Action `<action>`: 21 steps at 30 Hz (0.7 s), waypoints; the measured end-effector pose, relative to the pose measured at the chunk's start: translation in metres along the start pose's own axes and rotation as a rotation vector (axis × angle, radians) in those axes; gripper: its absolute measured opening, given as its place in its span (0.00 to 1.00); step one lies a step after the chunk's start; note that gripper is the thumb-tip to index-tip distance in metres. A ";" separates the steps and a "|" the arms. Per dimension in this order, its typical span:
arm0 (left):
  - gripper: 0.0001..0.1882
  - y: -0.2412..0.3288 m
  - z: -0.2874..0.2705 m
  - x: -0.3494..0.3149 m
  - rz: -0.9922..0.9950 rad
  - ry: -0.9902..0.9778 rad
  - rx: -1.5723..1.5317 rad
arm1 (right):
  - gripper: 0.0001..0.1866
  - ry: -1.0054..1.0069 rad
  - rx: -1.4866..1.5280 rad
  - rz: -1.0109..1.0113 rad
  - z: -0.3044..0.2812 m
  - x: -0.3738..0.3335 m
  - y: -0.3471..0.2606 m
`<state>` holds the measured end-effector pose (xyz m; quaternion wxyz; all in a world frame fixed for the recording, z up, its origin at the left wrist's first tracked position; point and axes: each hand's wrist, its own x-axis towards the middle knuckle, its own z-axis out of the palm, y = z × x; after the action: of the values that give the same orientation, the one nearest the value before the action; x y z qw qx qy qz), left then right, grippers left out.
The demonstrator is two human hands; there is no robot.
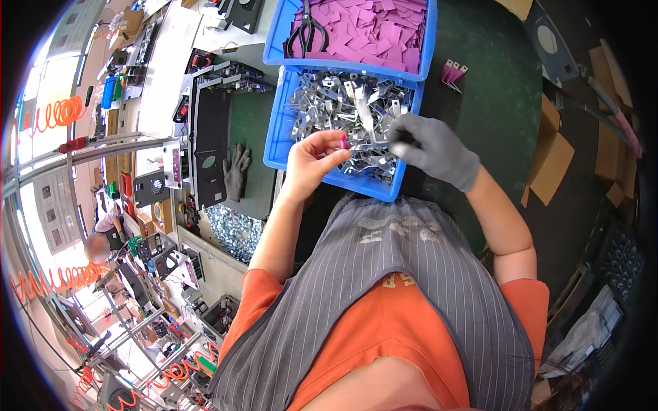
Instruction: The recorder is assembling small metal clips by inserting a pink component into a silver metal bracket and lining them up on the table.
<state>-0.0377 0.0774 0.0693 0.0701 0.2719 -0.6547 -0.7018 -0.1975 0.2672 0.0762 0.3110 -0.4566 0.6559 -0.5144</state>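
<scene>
My bare left hand (312, 163) pinches a small magenta sleeve piece (343, 141) between thumb and fingertips, above the near left part of a blue bin of metal brackets (322, 103). My right hand (430, 149), in a grey glove, is over the bin's right edge with its fingers curled. Motion blurs its fingertips. A bright metal bracket (376, 134) shows right beside them, but whether they grip it is unclear. Behind, a second blue bin (343, 64) is full of flat magenta pieces (370, 31), with black-handled pliers (306, 35) lying on top.
Several brackets with magenta sleeves (453, 74) lie on the dark green tabletop (497, 103) to the right. A grey glove (236, 171) lies at the left, above a heap of small shiny parts (234, 231). Cardboard (552, 161) stands beyond the right edge. Another person works far left.
</scene>
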 end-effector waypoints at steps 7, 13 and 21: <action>0.14 0.019 0.007 -0.001 0.227 -0.184 0.649 | 0.07 -0.054 0.025 -0.343 -0.038 -0.032 -0.022; 0.15 0.032 0.018 0.003 0.251 -0.335 0.710 | 0.06 -0.207 0.035 -0.330 -0.044 -0.034 -0.026; 0.11 0.038 0.028 0.011 0.474 -0.607 0.661 | 0.08 -0.349 0.249 -0.222 -0.052 -0.024 -0.012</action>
<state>-0.0706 0.0921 0.1025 -0.0555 -0.0926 -0.8764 -0.4694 -0.2308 0.3090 0.1010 0.4151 -0.5660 0.4696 -0.5356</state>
